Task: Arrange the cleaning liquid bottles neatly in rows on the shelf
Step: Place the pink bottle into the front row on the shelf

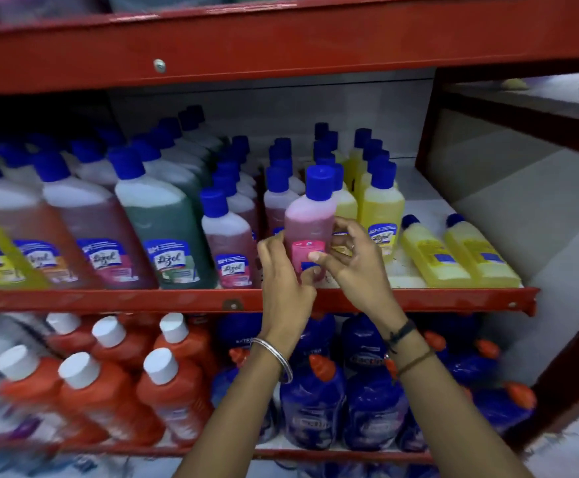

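A small pink bottle (310, 219) with a blue cap stands upright at the front of the red middle shelf (453, 300). My left hand (282, 270) grips its lower left side and my right hand (353, 260) grips its lower right, thumb on the pink label. Left of it stands a row of small pink bottles (227, 243). Behind and to the right are upright yellow bottles (382, 208). Two yellow bottles (460, 251) lie flat on the shelf's right end. Large pink, green and yellow bottles (158, 229) fill the left part.
The shelf below holds orange bottles with white caps (164, 391) on the left and dark blue bottles with orange caps (315, 405) under my forearms. A red upright post (432, 132) bounds the shelf on the right. A red shelf beam (281, 43) runs overhead.
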Action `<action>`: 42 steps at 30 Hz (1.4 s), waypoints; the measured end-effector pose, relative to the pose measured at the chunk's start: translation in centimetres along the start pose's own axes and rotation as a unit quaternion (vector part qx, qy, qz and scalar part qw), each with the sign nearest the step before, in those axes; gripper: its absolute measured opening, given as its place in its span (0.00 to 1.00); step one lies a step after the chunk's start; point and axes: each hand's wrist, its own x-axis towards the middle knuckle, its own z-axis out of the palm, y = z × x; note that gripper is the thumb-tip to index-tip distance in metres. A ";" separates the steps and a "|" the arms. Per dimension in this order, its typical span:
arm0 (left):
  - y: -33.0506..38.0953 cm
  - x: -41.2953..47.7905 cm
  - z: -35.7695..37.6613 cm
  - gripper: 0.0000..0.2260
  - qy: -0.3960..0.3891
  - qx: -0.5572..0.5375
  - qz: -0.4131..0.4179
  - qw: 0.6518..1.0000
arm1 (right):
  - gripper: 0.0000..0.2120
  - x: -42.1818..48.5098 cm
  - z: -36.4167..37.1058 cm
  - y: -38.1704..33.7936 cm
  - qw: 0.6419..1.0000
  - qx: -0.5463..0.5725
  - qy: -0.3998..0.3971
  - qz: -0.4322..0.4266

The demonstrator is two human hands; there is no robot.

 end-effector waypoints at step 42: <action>0.1 -2.9 -0.1 0.15 0.058 -0.005 -0.015 0.998 | 0.10 -0.4 2.2 2.5 0.965 -0.258 0.024 -0.029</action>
